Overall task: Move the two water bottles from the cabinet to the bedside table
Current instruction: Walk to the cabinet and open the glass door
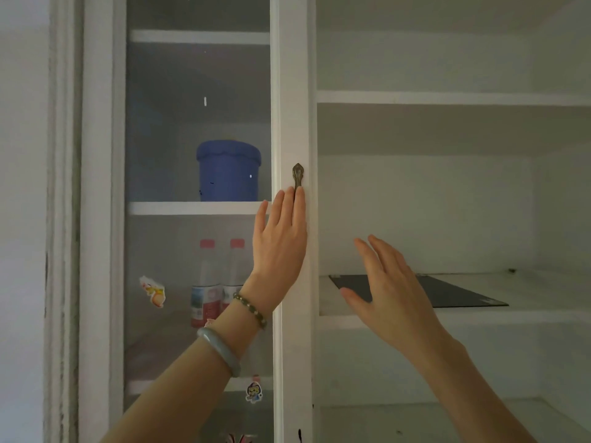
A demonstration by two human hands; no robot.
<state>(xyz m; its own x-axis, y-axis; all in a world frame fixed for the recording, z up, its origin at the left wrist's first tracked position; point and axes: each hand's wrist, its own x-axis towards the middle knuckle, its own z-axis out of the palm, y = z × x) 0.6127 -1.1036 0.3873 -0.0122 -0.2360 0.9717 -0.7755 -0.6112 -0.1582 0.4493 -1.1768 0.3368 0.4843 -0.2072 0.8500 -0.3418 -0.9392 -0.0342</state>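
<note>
A: Where are the two water bottles?
B: Upright, side by side behind the glass door.
A: Grips?
B: Left hand flat beneath the handle, right hand spread, empty. Hook the handle; swing wide before reaching.
</note>
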